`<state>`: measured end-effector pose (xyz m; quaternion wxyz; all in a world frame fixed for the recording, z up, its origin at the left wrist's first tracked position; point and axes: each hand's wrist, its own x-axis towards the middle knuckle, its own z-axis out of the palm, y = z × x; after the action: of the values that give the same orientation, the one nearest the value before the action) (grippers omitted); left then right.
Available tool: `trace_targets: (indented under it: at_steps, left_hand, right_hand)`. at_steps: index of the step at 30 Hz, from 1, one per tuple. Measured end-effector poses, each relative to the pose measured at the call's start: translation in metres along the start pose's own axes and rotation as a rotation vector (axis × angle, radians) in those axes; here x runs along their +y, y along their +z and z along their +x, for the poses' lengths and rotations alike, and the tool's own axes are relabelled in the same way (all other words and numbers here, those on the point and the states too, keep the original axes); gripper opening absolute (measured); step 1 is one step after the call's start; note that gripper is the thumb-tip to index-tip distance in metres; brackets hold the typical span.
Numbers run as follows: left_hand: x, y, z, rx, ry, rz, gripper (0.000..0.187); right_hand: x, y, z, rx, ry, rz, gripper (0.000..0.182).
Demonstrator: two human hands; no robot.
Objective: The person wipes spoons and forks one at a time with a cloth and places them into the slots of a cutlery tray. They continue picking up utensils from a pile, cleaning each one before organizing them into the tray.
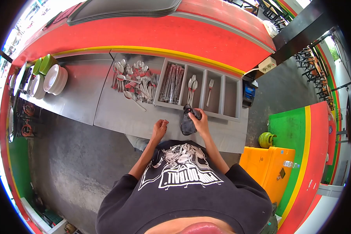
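My right hand (199, 121) is closed on a dark, crumpled cloth (188, 124) just in front of the cutlery tray. To its left, my left hand (160, 129) hovers near the counter's front edge with curled fingers, and nothing shows in them. The grey cutlery tray (202, 85) has several compartments: wrapped cutlery (171, 84) fills the left one, a few spoons (192, 87) lie in the second, and a single fork (210, 93) rests in the third. Left of the tray, a loose heap of spoons and forks (134, 80) is spread on the metal counter (121, 117).
White bowls (54, 80) and green bowls (46, 64) stand at the counter's left. Dark trays (121, 11) are stacked on the red ledge (144, 33) behind. A blue-black box (249, 94) and a power socket (267, 65) sit right of the tray. An orange box (265, 163) is below right.
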<state>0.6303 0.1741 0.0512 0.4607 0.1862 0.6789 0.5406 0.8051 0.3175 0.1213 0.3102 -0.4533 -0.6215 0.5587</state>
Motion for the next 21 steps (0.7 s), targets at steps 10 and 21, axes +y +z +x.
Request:
trace_targets:
  at_steps: [10, 21]
  left_hand:
    - [-0.022, -0.015, 0.011, 0.376, 0.181, 0.119, 0.028]
    - [0.021, -0.045, 0.057, 0.860, 0.031, 0.704, 0.037]
  right_hand:
    - [-0.001, 0.003, 0.000, 0.029, 0.003, 0.020, 0.033]
    - [-0.006, -0.001, -0.002, 0.003, 0.023, 0.032, 0.035]
